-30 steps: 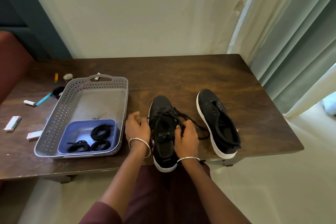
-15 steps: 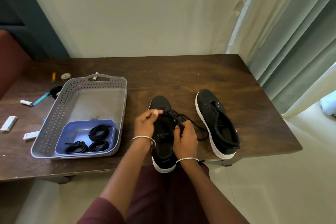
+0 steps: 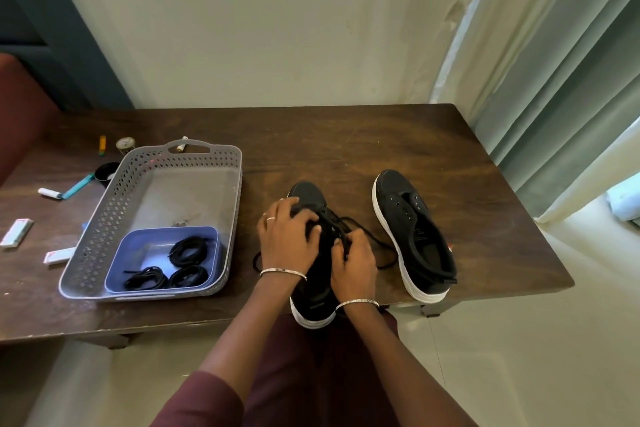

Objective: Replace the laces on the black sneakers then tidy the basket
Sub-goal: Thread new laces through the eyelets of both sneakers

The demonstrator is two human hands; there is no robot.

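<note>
Maroon cloth covers the person's lap at the bottom of the view, over a pale tiled floor (image 3: 485, 357). Just right of the grey basket (image 3: 104, 225), at the near edge of the dark wooden counter (image 3: 346, 149), lies the laced sneaker (image 3: 311, 295), black with a white sole, its heel hanging over the edge. The left hand (image 3: 287, 239) grips its front, fingers curled over the upper with the thumb at the eyelets. The right hand (image 3: 356, 262) pinches the black lace (image 3: 372, 236) with bent fingers; the loose lace loops out over the wood. Each wrist wears a thin bangle.

Farther right of the basket lies the second sneaker (image 3: 412, 232), without a lace and apart from the first. In the basket's near corner sits a blue tray (image 3: 162, 231) holding three coiled laces (image 3: 188, 250). Left of the basket lie two white packets (image 3: 15, 232), a teal pen-like stick (image 3: 78, 184) and a black cap (image 3: 107, 172). Near its far left corner are a small yellow thing (image 3: 102, 144) and a round one (image 3: 125, 144), both too small to make out.

Beyond the basket a cream wall (image 3: 277, 28) rises from the counter's back edge. Far to the right of it hang pale green curtains (image 3: 554, 80). Far to the left stand a reddish seat (image 3: 20, 114) and a dark teal frame (image 3: 52, 28).
</note>
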